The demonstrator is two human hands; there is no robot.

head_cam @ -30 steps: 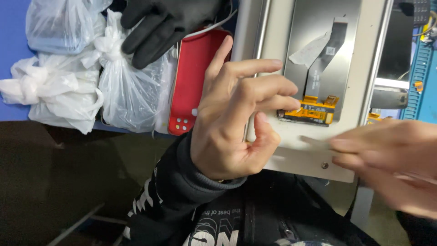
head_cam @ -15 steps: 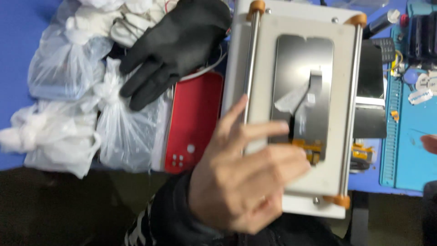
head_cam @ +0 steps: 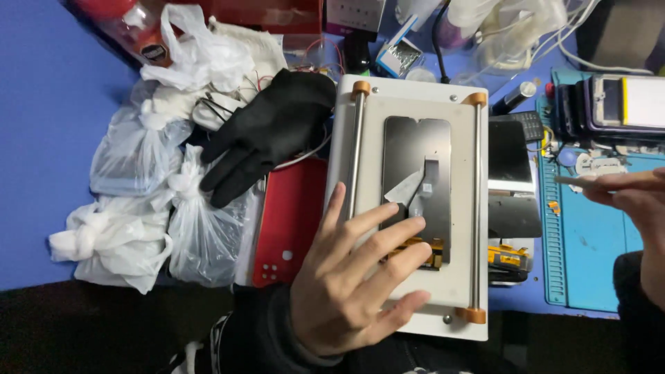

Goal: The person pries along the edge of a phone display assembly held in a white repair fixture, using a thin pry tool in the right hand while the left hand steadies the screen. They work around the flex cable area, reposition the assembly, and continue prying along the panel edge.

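White metal plate with a dark phone screen panel on it, left hand spread flat over its near end.

Left hand is wide open, fingers fanned, holding nothing; fingertips lie over the panel's near end and its orange flex connector. Panel's long axis runs away from the person, parallel to the two rods of the plate; the rest of it lies just beyond the left fingertips. Right hand is well apart at the right frame edge over the teal work mat, pinching a thin stick-like tool, tip pointing toward the plate. Left hand is clearly nearer the panel. Black glove and knotted plastic bags sit left of the plate, a red case just beside it.
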